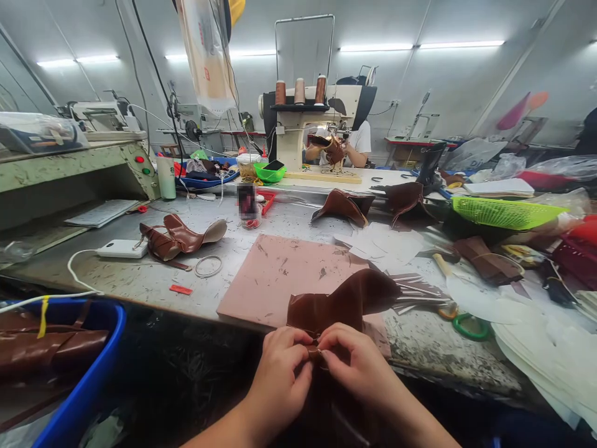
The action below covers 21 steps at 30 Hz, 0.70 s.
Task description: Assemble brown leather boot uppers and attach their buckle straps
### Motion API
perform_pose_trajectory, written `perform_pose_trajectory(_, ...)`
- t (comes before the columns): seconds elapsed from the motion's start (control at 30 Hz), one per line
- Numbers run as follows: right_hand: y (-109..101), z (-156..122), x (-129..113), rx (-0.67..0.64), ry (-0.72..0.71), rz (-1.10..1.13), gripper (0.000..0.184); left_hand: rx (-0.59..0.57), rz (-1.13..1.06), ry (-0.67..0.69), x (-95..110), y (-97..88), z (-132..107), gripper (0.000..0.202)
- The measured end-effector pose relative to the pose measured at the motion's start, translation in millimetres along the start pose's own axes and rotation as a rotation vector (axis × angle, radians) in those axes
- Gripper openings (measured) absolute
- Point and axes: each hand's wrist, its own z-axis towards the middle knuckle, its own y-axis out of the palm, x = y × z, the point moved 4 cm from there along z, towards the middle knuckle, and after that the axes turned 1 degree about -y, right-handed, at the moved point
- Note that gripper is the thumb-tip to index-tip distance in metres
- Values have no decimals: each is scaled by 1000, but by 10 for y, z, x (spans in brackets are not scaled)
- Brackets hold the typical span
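Observation:
Both my hands meet over a brown leather upper at the front edge of the bench. My left hand pinches the leather's near edge between thumb and fingertips. Close against it, my right hand pinches the same edge, its fingertips almost touching the left ones. The upper's far part lies on a pinkish board, and its near part hangs down below my hands into shadow. What exactly sits between the fingertips is too small to make out.
Another brown upper lies at left beside a white box. White paper pieces, leather strips and green-handled scissors are at right. A blue bin stands lower left. Across the bench, a person works at a sewing machine.

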Motion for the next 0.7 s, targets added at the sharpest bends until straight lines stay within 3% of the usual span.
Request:
perform_pose_trajectory(0.1, 8, -8, -23, -29, -5, -41, 12, 18, 15, 99, 22, -3, -16, 18)
perform_pose_trajectory(0.27, 7, -60, 2, 81, -14, 10, 11, 30, -111, 119, -70, 10, -31, 18)
perform_pose_trajectory(0.43, -16, -73, 37, 116, -17, 94, 16, 29, -394, -69, -209, -30, -14, 26)
perform_pose_trajectory(0.57, 0, -62, 19, 92, -42, 107, 16, -77, -222, -93, -59, -73, 92, 19)
perform_pose_trajectory(0.7, 22, -65, 58, 155, -4, 179, 19, -147, -78, -105, 106, -94, 203, 14)
